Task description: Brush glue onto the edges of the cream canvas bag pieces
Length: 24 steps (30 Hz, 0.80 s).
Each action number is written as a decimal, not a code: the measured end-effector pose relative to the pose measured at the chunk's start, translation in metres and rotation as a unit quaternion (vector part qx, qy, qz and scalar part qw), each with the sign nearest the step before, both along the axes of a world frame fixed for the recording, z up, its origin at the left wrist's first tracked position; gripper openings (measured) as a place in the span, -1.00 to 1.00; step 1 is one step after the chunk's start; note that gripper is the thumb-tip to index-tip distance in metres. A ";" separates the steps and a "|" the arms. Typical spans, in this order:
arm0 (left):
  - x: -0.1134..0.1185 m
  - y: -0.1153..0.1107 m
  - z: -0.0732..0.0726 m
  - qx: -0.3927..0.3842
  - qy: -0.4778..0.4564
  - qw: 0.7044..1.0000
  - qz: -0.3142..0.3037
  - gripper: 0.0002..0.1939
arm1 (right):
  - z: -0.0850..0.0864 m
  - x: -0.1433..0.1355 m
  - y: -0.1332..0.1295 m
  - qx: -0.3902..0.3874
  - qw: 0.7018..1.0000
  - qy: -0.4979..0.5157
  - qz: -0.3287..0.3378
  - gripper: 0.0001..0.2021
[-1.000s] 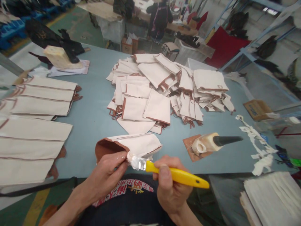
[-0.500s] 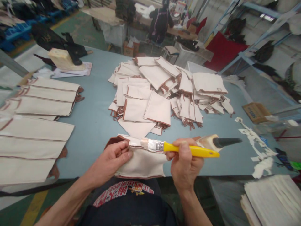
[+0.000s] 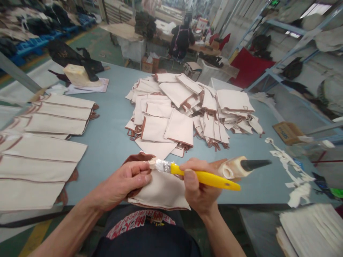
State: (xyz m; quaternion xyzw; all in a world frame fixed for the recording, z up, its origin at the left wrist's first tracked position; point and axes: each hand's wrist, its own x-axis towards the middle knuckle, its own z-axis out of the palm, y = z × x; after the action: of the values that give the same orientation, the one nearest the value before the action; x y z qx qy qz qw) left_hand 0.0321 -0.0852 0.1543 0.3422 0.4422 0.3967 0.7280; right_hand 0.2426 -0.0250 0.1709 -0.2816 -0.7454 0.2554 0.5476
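A cream fabric piece with brown edging (image 3: 163, 191) lies at the table's front edge, close to my body. My left hand (image 3: 125, 182) is closed on its left end, where brown material folds up. My right hand (image 3: 199, 185) grips a yellow-handled paintbrush (image 3: 214, 179), bristles pointing left. The pale bristle tip meets the fabric's upper edge beside my left fingertips. White stuff coats the bristles and part of the metal band. Just beyond my right hand lies a whitish container with a dark tapered end (image 3: 235, 167). My fingers hide part of the fabric.
A heap of cream, brown-edged pieces (image 3: 179, 125) covers the table's middle. More pieces lie in rows (image 3: 40, 164) at left. White scraps (image 3: 292, 167) and a cardboard box (image 3: 288, 132) are at right. A person (image 3: 182, 39) sits in the background.
The brush has moved left along the fabric's upper edge to my left fingertips. My right hand has come left with it, and the fabric's near side has tilted. The camera view has shifted slightly.
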 end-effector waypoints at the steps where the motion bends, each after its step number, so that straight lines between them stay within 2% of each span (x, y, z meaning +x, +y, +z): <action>1: 0.001 -0.001 0.001 -0.012 -0.013 1.000 -0.002 -0.48 | 0.000 -0.001 0.000 0.028 0.999 -0.021 -0.008 -0.88; 4: 0.003 -0.004 0.002 -0.048 -0.047 0.998 0.011 -0.39 | 0.001 0.001 -0.004 0.079 0.996 -0.029 -0.033 -0.88; 7: 0.002 -0.007 0.001 -0.059 -0.051 0.997 0.021 -0.39 | 0.002 0.006 -0.012 0.082 0.995 -0.001 -0.054 -0.84; 12: 0.001 -0.010 0.000 -0.057 -0.043 0.997 0.019 -0.42 | 0.007 0.001 -0.014 0.101 0.994 -0.030 0.009 -0.82; 15: 0.003 -0.010 0.001 -0.057 -0.036 0.998 0.021 -0.44 | 0.007 -0.003 -0.010 0.121 0.992 -0.031 -0.010 -0.85; 19: 0.006 -0.010 0.004 -0.059 -0.039 0.997 0.028 -0.43 | 0.006 0.004 -0.015 0.100 0.995 0.004 -0.026 -0.84; 24: 0.008 -0.008 0.008 -0.058 -0.041 0.997 0.040 -0.43 | 0.001 0.002 -0.017 0.084 0.995 -0.043 -0.011 -0.87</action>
State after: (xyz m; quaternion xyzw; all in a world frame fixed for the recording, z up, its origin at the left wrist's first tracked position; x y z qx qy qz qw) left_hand 0.0402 -0.0934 0.1621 0.2649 0.4475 0.4129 0.7477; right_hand 0.2448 -0.0418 0.1718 -0.2539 -0.7838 0.1735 0.5394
